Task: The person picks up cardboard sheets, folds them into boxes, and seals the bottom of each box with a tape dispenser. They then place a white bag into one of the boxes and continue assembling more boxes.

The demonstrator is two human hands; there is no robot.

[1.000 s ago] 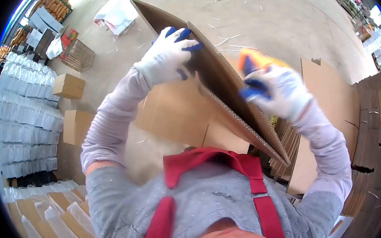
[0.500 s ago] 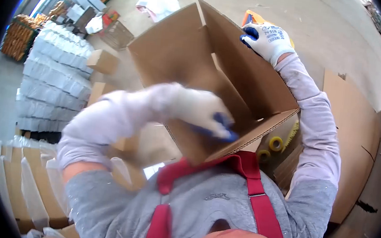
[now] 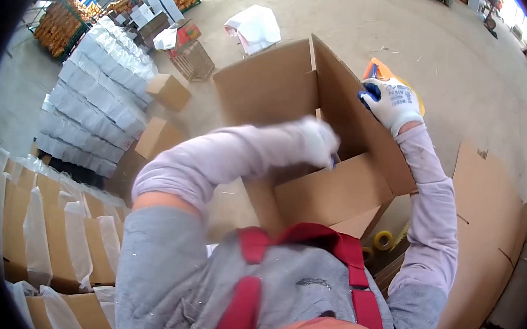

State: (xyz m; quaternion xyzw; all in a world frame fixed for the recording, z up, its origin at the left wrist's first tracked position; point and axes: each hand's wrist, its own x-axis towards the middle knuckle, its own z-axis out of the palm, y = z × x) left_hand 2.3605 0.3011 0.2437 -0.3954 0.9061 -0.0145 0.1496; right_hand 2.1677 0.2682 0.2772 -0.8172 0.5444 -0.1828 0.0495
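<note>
An upright cardboard box [image 3: 268,80] stands before me with its top open. Its near flap [image 3: 337,186] slopes inward across part of the opening. My left hand [image 3: 320,143], in a white glove with a blue palm, is over the opening and smeared by motion, so its fingers do not read clearly. At the box's far right edge, my right hand [image 3: 393,102], gloved alike, is closed round an orange tape dispenser [image 3: 381,69]. The hand covers much of the dispenser.
Yellow tape rolls [image 3: 383,240] lie right of the box, near flat cardboard sheets [image 3: 482,246]. A stack of white packs [image 3: 91,96], small cartons [image 3: 168,91] and plastic-lined boxes [image 3: 51,227] are at left. A white bag [image 3: 255,27] sits on the floor beyond.
The near flap has tilted into the box. My left hand has moved up from the near edge to over the opening. My right hand keeps the tape dispenser; the whole view has shifted.
</note>
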